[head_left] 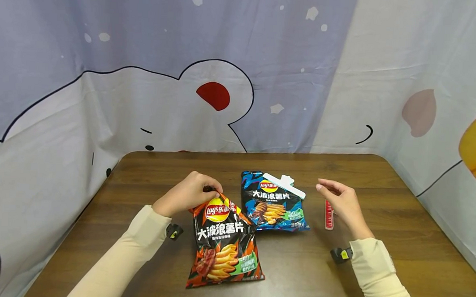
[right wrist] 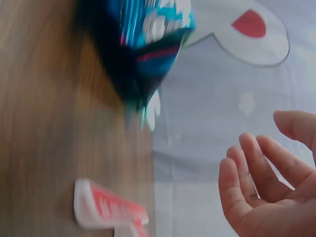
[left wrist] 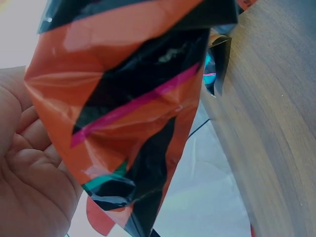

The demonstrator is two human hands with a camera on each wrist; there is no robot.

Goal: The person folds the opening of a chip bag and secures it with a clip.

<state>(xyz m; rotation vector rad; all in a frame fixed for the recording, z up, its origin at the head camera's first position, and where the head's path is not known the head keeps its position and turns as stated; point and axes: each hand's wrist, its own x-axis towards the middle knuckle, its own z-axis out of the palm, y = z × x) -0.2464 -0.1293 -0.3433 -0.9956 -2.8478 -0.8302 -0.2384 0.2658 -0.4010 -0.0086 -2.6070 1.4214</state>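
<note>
My left hand (head_left: 191, 193) pinches the top corner of a black and red Lay's chip bag (head_left: 224, 251). In the left wrist view, the orange and black bag (left wrist: 133, 98) covers much of the frame and hides part of the fingers. Behind it lies a blue Lay's chip bag (head_left: 272, 213), with a white bag clip (head_left: 284, 186) across its top. My right hand (head_left: 342, 205) hovers over the table with fingers extended and thumb apart, holding nothing. Close beneath it lies a red and white bag clip (head_left: 329, 216), partly hidden by the hand.
Both bags and the red clip are on a brown wooden table (head_left: 296, 277). A printed fabric curtain (head_left: 175, 114) hangs along its far edge and sides. The blue bag stands left of the right hand, blurred in the right wrist view.
</note>
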